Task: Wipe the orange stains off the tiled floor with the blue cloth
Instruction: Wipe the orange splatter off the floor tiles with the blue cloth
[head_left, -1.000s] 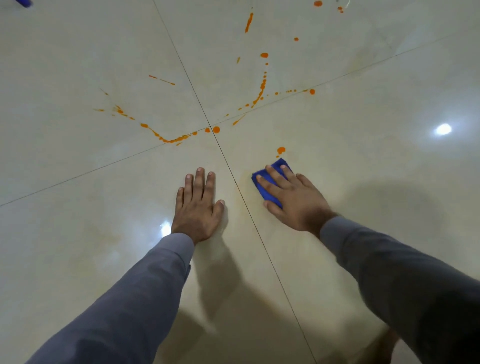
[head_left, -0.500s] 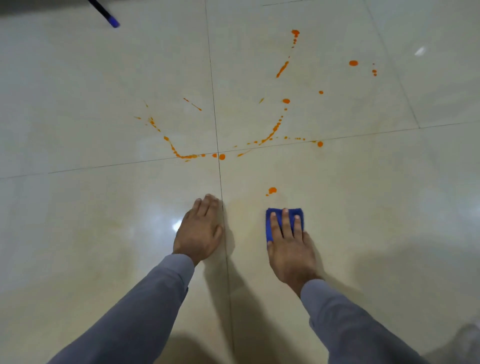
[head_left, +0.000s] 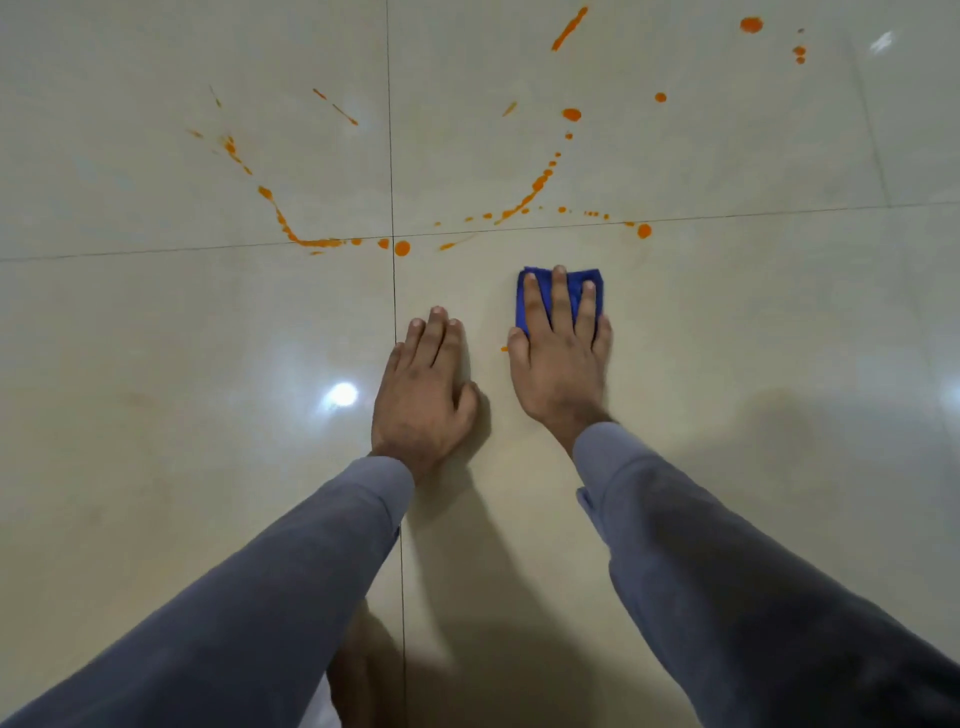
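Blue cloth (head_left: 563, 291), a small folded deep-blue pad lying roughly square so its long axis is unclear, sits on the tiled floor (head_left: 727, 322) below the orange stains (head_left: 537, 184), pressed under the right hand (head_left: 561, 358)'s straight fingers (head_left: 560, 296), beside the flat, open-fingered left hand (head_left: 423, 395).

the tiled floor (head_left: 727, 322) is glossy cream-beige, cut by thin dark grout lines (head_left: 390, 130) into large squares, with white glare spots on the near left and far right. the orange stains (head_left: 540, 182) run across the far tiles as bright dots, short dashes and two curved trails; one tiny orange fleck (head_left: 504, 349) lies nearer. the blue cloth (head_left: 574, 291) is a deep royal blue, plain. both sleeves (head_left: 727, 571) are a plain greyish blue.
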